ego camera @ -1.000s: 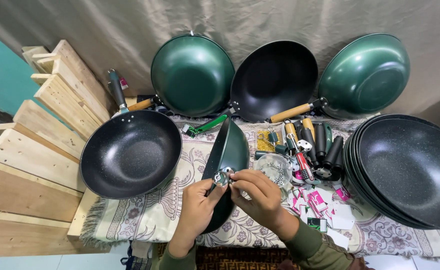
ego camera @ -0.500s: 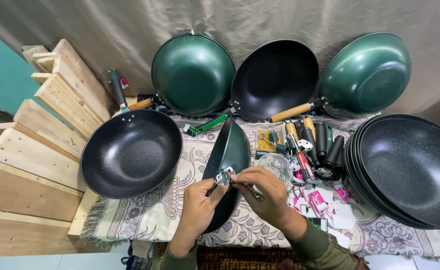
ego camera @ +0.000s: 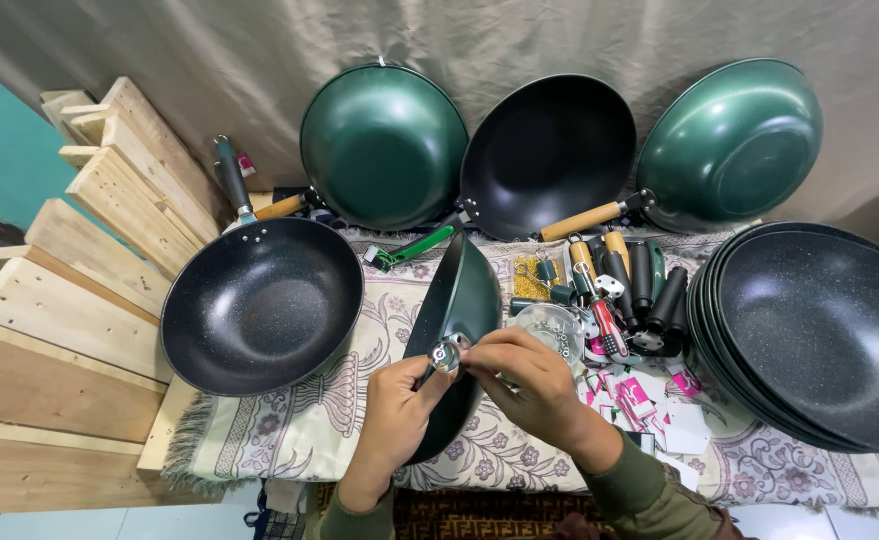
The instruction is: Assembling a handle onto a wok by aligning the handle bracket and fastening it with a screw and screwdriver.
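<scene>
Hands come first, nearest the camera: our left hand (ego camera: 395, 405) curls around the lower rim of a dark green wok (ego camera: 457, 330) held up on edge, thumb pressed near a small metal bracket (ego camera: 447, 353) at its rim. Our right hand (ego camera: 530, 385) is pinched closed, fingertips meeting on that same bracket; whether it also holds a screw we cannot tell. The wok stands tilted over a patterned cloth (ego camera: 300, 430) spread on the table.

Just left of it lies a black speckled wok (ego camera: 260, 305) with a grey-green handle, resting partly on wooden pallet boards (ego camera: 60, 330). Just right of our hands sit a clear round lid (ego camera: 550, 325), a screwdriver (ego camera: 608, 325) with a red and black grip, and scattered pink-and-white tags (ego camera: 640, 395). Beyond those lies a cluster of loose handles (ego camera: 635, 280), black, wooden and green. At the right edge a stack of black speckled woks (ego camera: 820, 330) leans.

Farthest off, propped against a beige curtain (ego camera: 260, 60), stand a green wok (ego camera: 385, 145), a black wok (ego camera: 550, 150) and another green wok (ego camera: 735, 140).
</scene>
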